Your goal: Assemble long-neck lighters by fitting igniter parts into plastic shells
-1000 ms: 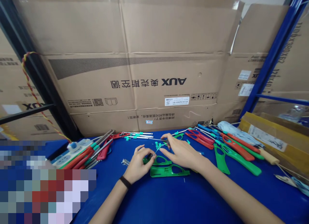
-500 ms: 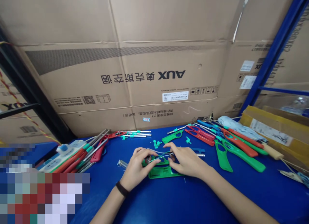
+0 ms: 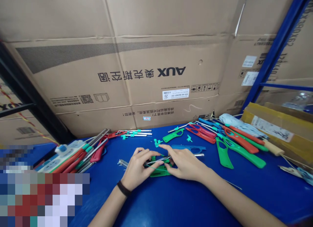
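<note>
Left hand point(image 3: 138, 165) pinches thin, curving wires point(image 3: 164, 159); the right hand's point(image 3: 184, 162) hold is unclear; a green plastic shell point(image 3: 159, 172) lies at their six o'clock.

The casing point(image 3: 158, 172) is green, tabletop point(image 3: 171, 204) blue, wires point(image 3: 157, 160) apparently whitish.

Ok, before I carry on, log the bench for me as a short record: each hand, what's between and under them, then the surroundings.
Left hand: fingers bent at the thin wires; exact grip unclear
Right hand: also at the wires; fingertips partly hidden
Under hands: green casing part, partly covered
Beyond right hand: blue casing part
Left side: power strip, with metal rods beside it
Right side: green handle piece, yellow-taped carton
Surface: blue tabletop
Behind: cardboard wall
</note>
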A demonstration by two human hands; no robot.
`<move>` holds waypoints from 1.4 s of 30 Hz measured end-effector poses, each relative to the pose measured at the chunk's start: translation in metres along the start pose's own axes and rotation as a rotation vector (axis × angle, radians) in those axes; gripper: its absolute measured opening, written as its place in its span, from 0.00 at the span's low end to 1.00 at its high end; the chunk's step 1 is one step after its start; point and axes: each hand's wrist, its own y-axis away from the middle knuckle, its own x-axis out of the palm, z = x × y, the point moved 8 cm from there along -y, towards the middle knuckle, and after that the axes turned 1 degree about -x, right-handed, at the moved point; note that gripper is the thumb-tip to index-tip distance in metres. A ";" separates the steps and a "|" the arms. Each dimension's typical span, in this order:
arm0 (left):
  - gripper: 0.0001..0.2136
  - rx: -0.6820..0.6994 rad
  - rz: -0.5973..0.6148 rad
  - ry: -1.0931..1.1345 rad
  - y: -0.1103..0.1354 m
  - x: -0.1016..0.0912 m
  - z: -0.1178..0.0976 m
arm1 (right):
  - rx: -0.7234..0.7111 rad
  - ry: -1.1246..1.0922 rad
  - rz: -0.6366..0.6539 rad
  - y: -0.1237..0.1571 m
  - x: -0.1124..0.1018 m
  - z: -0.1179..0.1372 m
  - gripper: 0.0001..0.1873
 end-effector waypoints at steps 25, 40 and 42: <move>0.13 0.014 0.094 0.114 0.001 0.002 -0.010 | -0.032 -0.063 0.013 0.002 -0.001 0.006 0.36; 0.11 0.069 -0.023 0.069 -0.001 -0.003 -0.010 | 0.010 -0.052 -0.018 0.002 -0.006 -0.007 0.35; 0.10 0.073 -0.029 0.059 -0.001 -0.004 -0.010 | 0.007 -0.045 -0.026 0.002 -0.007 -0.008 0.35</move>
